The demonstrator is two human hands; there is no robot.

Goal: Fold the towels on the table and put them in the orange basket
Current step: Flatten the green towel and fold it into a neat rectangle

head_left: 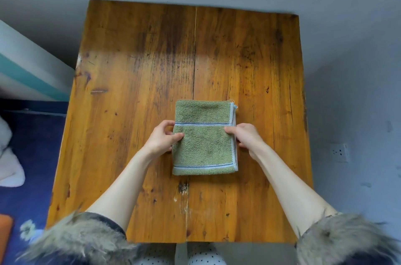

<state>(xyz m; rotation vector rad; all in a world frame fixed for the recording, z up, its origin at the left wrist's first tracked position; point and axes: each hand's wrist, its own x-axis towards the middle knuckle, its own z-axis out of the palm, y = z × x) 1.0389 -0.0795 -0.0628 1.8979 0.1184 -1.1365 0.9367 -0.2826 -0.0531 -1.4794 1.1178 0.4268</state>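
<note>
One folded green terry towel with pale blue-and-white stripes lay flat near the middle of the worn orange-brown wooden counter, its layered edges stacked along the right side. Both bare hands were on it: the left hand pinched the towel's left edge, thumb on top and fingers curled at or under the fold, while the right hand held the right edge with its thumb pressed on the upper stripe. Each grip was closed on the cloth, though how far the fingers reached beneath could not be made out. Fur-trimmed sleeve cuffs framed the forearms. At the far lower left, an orange shape showed on the blue floor, possibly the basket.
</note>
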